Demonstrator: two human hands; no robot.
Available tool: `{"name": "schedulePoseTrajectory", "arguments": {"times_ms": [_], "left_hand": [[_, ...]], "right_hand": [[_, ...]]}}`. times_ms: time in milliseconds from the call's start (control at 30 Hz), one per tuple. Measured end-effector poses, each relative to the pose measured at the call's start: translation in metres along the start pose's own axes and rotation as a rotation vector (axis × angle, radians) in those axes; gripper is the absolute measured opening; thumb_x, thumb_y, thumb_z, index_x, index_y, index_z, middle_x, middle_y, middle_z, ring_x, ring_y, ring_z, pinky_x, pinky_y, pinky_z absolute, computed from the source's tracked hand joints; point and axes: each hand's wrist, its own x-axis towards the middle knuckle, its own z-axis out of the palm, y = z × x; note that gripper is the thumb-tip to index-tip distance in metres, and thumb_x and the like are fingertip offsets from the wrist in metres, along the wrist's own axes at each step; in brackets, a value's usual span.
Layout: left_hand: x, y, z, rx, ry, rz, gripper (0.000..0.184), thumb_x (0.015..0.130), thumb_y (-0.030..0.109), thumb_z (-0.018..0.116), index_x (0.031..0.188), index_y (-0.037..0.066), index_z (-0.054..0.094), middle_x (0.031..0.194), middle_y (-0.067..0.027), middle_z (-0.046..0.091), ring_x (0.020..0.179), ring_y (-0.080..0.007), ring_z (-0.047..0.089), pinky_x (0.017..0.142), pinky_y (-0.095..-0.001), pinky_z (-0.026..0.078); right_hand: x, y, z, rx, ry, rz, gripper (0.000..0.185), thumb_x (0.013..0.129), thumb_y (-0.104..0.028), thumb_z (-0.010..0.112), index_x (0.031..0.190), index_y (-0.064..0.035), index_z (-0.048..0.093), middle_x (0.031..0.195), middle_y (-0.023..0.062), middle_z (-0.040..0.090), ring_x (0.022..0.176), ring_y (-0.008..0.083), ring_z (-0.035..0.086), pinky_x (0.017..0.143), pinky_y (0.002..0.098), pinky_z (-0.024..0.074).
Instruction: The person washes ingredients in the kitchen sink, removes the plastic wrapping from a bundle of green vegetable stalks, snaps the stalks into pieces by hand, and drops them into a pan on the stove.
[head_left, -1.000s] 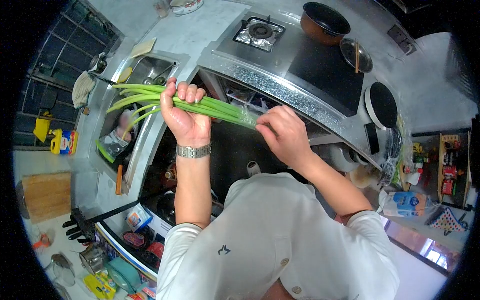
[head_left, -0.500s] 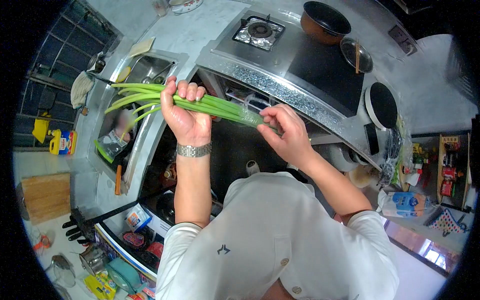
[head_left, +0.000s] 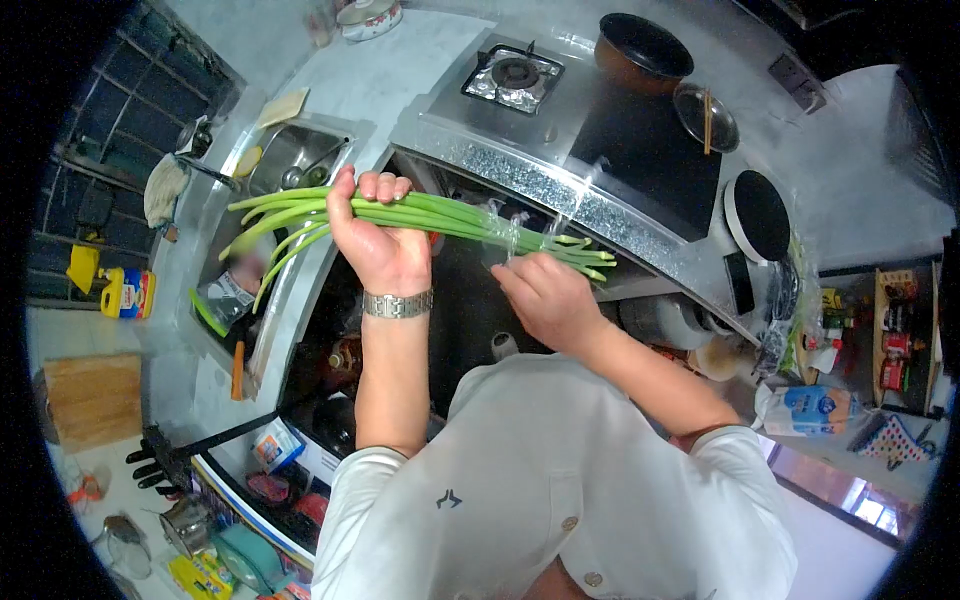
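My left hand (head_left: 380, 230) is wrapped round a bunch of long green vegetable stalks (head_left: 450, 214), held sideways above the floor gap in front of the counter. Thin ends droop to the left over the sink; pale cut ends point right. A clear plastic wrap (head_left: 508, 232) circles the bunch near those cut ends, with a loose see-through strip rising from it toward the stove edge. Just below the wrap, my right hand (head_left: 550, 298) is closed, its fingertips pinching the clear plastic.
To the left is a sink (head_left: 345, 135) with a plastic bag (head_left: 228, 290) near its front. Ahead stand a gas burner (head_left: 515, 75), a dark pot (head_left: 645, 50) and a lid with chopsticks (head_left: 706, 120). A cutting board (head_left: 95, 400) lies at left.
My right hand has moved down and left off the cut ends, which now show. The plastic around the bunch is pulled out into a loose strip. My left hand keeps its grip.
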Motion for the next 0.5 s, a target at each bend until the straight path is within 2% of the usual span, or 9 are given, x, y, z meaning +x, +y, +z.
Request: {"name": "schedulePoseTrajectory", "arguments": {"times_ms": [100,133,200,233,300,333,400,467,500], "left_hand": [[0.003,0.005,0.002,-0.066,-0.011,0.014,0.007,0.090,0.009,0.054,0.087,0.006,0.049,0.065,0.0009,0.038,0.060,-0.0112,0.039,0.059,-0.0265,0.040],[0.005,0.007,0.003,-0.068,-0.015,0.019,0.007,0.090,0.009,0.054,0.087,0.006,0.049,0.065,0.0009,0.038,0.060,-0.0112,0.039,0.059,-0.0265,0.040],[0.007,0.012,0.003,-0.083,-0.031,0.005,0.007,0.090,0.009,0.054,0.086,0.006,0.049,0.065,0.0010,0.037,0.060,-0.0111,0.039,0.059,-0.0262,0.040],[0.007,0.013,0.001,-0.084,-0.033,0.007,0.007,0.090,0.009,0.054,0.086,0.006,0.049,0.065,0.0010,0.037,0.060,-0.0111,0.039,0.059,-0.0262,0.040],[0.008,0.017,-0.004,-0.089,-0.099,-0.026,0.007,0.091,0.009,0.053,0.086,0.005,0.049,0.065,0.0011,0.038,0.059,-0.0110,0.039,0.059,-0.0259,0.040],[0.008,0.018,-0.005,-0.089,-0.098,-0.023,0.007,0.091,0.009,0.053,0.086,0.005,0.049,0.065,0.0011,0.038,0.059,-0.0110,0.039,0.059,-0.0259,0.040],[0.010,0.021,-0.006,-0.130,-0.096,-0.074,0.006,0.091,0.009,0.053,0.088,0.005,0.050,0.065,0.0014,0.038,0.058,-0.0106,0.039,0.059,-0.0259,0.040],[0.010,0.024,-0.006,-0.164,-0.110,-0.105,0.006,0.092,0.009,0.052,0.089,0.004,0.051,0.065,0.0016,0.038,0.058,-0.0104,0.038,0.059,-0.0260,0.040],[0.010,0.025,-0.006,-0.199,-0.125,-0.136,0.006,0.092,0.009,0.052,0.089,0.003,0.052,0.064,0.0018,0.038,0.057,-0.0101,0.038,0.059,-0.0261,0.040]], "right_hand": [[-0.017,-0.006,0.010,0.281,0.001,0.188,0.024,0.085,-0.008,0.058,0.108,-0.0034,0.061,0.099,0.0100,0.061,0.092,0.0306,0.060,0.073,0.0387,0.0515],[-0.026,-0.002,0.017,0.280,0.003,0.181,0.024,0.085,-0.008,0.058,0.108,-0.0034,0.061,0.099,0.0100,0.061,0.092,0.0306,0.060,0.073,0.0387,0.0515],[-0.055,0.015,0.035,0.369,-0.123,0.357,0.017,0.088,-0.009,0.058,0.103,-0.0026,0.064,0.097,0.0129,0.064,0.090,0.0341,0.061,0.073,0.0411,0.0514],[-0.073,0.024,0.044,0.368,-0.122,0.354,0.017,0.088,-0.009,0.058,0.103,-0.0026,0.064,0.097,0.0129,0.064,0.090,0.0341,0.061,0.073,0.0411,0.0514],[-0.100,0.044,0.053,0.448,-0.166,0.579,0.013,0.087,-0.011,0.061,0.094,-0.0029,0.068,0.091,0.0150,0.066,0.085,0.0351,0.063,0.073,0.0404,0.0515],[-0.105,0.049,0.048,0.411,-0.170,0.607,0.013,0.087,-0.012,0.061,0.088,-0.0020,0.069,0.087,0.0156,0.066,0.082,0.0354,0.064,0.074,0.0395,0.0516],[-0.142,0.077,0.058,0.399,-0.255,0.710,0.016,0.090,-0.013,0.058,0.093,-0.0008,0.068,0.085,0.0111,0.068,0.078,0.0291,0.065,0.071,0.0364,0.0521],[-0.184,0.122,0.071,0.874,-0.345,1.226,0.020,0.093,-0.016,0.053,0.098,-0.0028,0.067,0.085,0.0050,0.068,0.075,0.0197,0.063,0.067,0.0304,0.0507],[-0.194,0.139,0.059,0.855,-0.335,1.339,0.021,0.095,-0.019,0.053,0.099,-0.0039,0.068,0.084,0.0035,0.066,0.073,0.0149,0.061,0.066,0.0277,0.0493]]}}
